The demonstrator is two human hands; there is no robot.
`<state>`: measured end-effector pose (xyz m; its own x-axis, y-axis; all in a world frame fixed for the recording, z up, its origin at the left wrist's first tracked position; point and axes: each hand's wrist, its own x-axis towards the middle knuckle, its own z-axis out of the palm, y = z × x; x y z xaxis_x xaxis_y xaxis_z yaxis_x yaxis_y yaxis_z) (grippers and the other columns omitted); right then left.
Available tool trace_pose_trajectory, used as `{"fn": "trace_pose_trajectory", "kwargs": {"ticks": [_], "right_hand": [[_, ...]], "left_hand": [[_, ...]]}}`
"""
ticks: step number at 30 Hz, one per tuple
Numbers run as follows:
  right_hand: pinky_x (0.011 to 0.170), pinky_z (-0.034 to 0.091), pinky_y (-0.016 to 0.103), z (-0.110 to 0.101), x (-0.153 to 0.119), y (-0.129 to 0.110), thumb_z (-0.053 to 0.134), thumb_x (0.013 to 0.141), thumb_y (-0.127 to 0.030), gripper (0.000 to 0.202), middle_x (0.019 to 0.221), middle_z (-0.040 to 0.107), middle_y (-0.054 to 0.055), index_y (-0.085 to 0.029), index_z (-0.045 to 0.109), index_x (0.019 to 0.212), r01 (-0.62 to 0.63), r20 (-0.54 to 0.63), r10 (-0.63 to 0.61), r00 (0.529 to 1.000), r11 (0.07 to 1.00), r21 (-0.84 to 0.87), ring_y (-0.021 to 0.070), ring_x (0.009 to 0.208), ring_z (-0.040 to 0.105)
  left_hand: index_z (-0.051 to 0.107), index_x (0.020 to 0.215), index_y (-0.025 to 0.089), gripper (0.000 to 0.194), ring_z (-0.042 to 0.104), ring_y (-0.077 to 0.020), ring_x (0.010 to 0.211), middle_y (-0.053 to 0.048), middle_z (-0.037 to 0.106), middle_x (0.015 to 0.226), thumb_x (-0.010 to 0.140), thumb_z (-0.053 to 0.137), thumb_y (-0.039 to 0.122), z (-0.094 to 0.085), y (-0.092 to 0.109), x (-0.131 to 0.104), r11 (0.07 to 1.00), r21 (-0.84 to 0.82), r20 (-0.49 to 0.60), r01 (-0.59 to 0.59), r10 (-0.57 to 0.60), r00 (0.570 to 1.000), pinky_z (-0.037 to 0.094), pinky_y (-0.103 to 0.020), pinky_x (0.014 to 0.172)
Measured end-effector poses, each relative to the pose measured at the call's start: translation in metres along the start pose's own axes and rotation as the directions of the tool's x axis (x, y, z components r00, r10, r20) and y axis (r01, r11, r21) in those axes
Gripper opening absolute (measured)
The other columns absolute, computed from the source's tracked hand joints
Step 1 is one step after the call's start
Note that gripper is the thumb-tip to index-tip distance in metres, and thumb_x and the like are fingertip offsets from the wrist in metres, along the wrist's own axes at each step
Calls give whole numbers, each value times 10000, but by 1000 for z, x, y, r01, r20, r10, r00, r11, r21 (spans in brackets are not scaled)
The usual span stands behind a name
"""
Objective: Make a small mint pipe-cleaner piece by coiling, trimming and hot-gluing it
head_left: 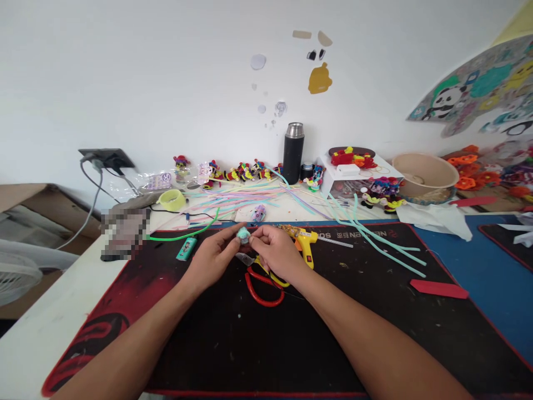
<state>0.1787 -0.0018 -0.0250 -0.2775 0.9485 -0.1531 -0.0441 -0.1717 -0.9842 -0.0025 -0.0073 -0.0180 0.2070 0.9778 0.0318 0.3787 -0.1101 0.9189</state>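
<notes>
Between the fingertips of both hands is a small, fuzzy mint-green piece [244, 236], its exact shape partly covered. My left hand [220, 249] pinches it from the left. From the other side, my right hand [272, 248] grips its edge with bent fingers. Beneath the hands lie scissors with red handles [265, 303] and a tool with yellow handles [278, 279]. A yellow glue gun [307, 249] rests just right of my right hand, a clear glue stick [339, 241] extending from it. Left of my left hand is a small teal pack [187, 249].
Several mint pipe cleaners [375, 236] spread over the dark mat [333, 339] at right, near a red strip [439, 289]. Behind stand a black thermos [293, 155], a white box [362, 175], a beige basin [425, 172] and several small colourful figures [239, 171]. A green pipe cleaner [187, 234] lies left.
</notes>
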Motion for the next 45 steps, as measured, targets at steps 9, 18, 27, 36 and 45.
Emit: {"fn": "trace_pose_trajectory", "kwargs": {"ticks": [9, 18, 27, 36, 45], "right_hand": [[363, 315, 203, -3, -1, -3, 624, 972, -180, 182, 484, 514, -100, -223, 560, 807, 19, -12, -19, 1000, 999, -32, 82, 326, 443], [348, 335, 202, 0, -2, 2, 623, 957, -221, 144, 567, 548, -90, -220, 555, 830, 26, 15, -26, 1000, 999, -24, 78, 341, 463], [355, 317, 196, 1, -4, -1, 610, 957, -242, 122, 485, 514, -111, -222, 555, 851, 31, 46, -30, 999, 999, -30, 84, 327, 446], [365, 315, 199, -1, -2, 5, 630, 970, -321, 148, 462, 512, -110, -227, 559, 880, 24, 75, -23, 997, 1000, -10, 86, 324, 434], [368, 327, 198, -6, 0, -6, 654, 974, -350, 152, 464, 515, -105, -217, 597, 928, 42, -2, -42, 999, 999, 12, 85, 328, 436]], "left_hand": [[658, 1440, 174, 642, 788, -303, 1046, -144, 743, 1358, 969, 582, 603, 0, 7, -2, 995, -103, 71, 15, -7, 997, 587, -464, 1033], [693, 1388, 161, 622, 766, -328, 1098, -140, 771, 1308, 950, 644, 600, 1, 5, -2, 999, -49, 37, -11, 13, 999, 578, -453, 1012], [775, 1222, 188, 521, 779, -312, 1018, -108, 819, 1175, 887, 737, 586, -1, 8, 0, 988, -153, 25, 7, -3, 1000, 614, -421, 931], [707, 1282, 180, 556, 759, -289, 1034, -111, 793, 1180, 894, 735, 578, -2, 6, 2, 993, -119, 2, -15, 15, 1000, 600, -418, 942], [576, 1386, 200, 583, 736, -222, 873, -37, 735, 945, 913, 740, 498, -2, 0, 2, 983, -179, -6, -51, 51, 999, 610, -408, 870]]}}
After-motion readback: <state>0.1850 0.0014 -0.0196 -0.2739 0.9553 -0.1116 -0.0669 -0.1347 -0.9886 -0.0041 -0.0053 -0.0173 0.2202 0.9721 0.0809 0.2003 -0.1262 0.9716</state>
